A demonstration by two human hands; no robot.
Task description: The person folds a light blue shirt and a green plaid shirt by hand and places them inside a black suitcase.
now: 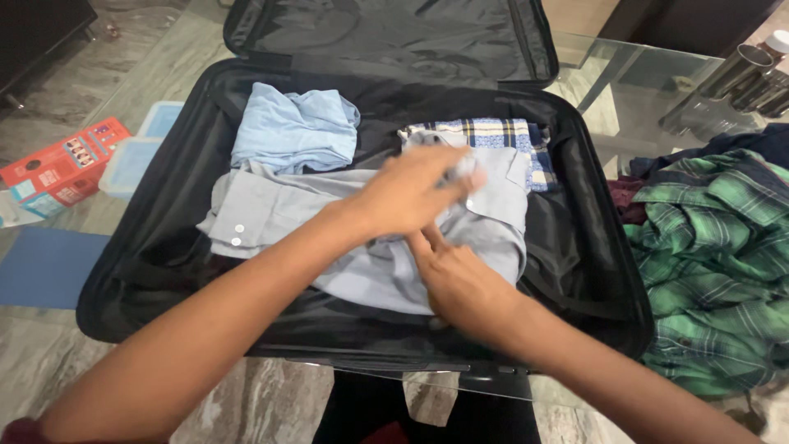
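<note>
Two hands worked over the grey shirt (370,263) lying in the open black suitcase (575,247). From the head view, the left hand (411,193) pressed flat, fingers spread, near its collar; the right hand (460,284) tucked fabric with loosely curled fingers. A light blue garment (292,127) and plaid cloth (493,131) already lay packed; a green plaid shirt (715,263) remained outside.
</note>
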